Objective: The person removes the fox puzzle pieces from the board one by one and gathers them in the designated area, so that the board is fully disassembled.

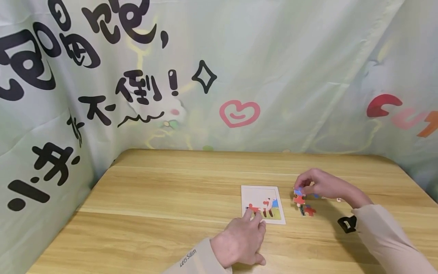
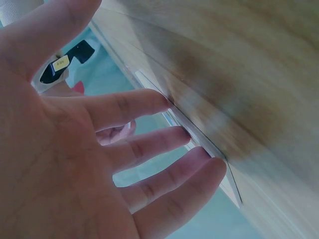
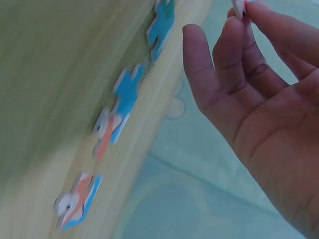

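Note:
A white puzzle board (image 1: 262,194) with a partly built picture lies on the wooden table (image 1: 164,198). My left hand (image 1: 254,217) rests on the board's near edge with straight fingers; in the left wrist view the fingertips (image 2: 167,102) touch the thin board edge (image 2: 209,144). To the right of the board, my right hand (image 1: 300,189) pinches a red and blue puzzle piece (image 1: 299,197) just above the table. The right wrist view shows that piece (image 3: 239,6) between the thumb and fingertips (image 3: 237,30).
A loose red piece (image 1: 309,210) lies beside the board, under the right hand. Several more pieces (image 3: 124,94) lie in a row on the table. A printed cloth (image 1: 239,76) walls in the table on the back and sides.

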{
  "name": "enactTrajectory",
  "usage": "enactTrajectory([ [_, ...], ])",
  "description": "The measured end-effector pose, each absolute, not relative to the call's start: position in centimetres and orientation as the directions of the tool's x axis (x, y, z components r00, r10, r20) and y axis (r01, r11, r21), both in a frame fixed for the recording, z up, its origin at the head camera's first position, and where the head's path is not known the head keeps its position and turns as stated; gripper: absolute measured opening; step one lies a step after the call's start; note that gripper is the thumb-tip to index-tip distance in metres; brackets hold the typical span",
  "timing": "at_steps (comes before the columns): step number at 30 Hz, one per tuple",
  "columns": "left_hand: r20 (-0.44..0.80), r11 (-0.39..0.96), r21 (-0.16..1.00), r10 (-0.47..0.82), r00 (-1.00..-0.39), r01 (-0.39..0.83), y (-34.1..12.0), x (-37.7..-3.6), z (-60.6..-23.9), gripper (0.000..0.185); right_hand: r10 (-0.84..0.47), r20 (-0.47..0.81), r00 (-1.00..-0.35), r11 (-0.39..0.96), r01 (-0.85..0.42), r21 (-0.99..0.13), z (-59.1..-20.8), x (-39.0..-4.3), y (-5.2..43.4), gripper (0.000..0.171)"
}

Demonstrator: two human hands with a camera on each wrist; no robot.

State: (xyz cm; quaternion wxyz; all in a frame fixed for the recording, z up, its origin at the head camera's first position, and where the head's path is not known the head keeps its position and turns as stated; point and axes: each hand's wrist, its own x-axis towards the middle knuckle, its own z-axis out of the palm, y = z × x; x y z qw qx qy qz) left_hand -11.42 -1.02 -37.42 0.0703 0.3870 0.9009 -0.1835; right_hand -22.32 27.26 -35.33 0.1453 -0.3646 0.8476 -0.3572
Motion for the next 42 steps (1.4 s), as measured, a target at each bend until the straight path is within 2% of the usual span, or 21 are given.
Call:
enactTrajectory([
  [28,-0.251,0.611,-0.295,0.692,-0.676,0.735,-1.3,-11.4,-37.5,0.084,-0.7,-0.01,-0.714,0.53,-0.51,-0.677,-37.3,-20.7,32.0,0.024],
  [36,-0.252,0.614,-0.292,0.691,-0.678,0.733,-1.2,-11.4,-37.4,0.085,-0.673,-0.033,-0.739,0.573,-0.493,-0.655,-37.6,-20.6,32.4,0.017],
  [42,-0.254,0.618,-0.287,0.688,-0.68,0.732,-1.2,-11.4,-37.5,0.085,-0.615,-0.017,-0.788,0.656,-0.5,-0.566,-37.1,-20.4,32.5,0.009],
])
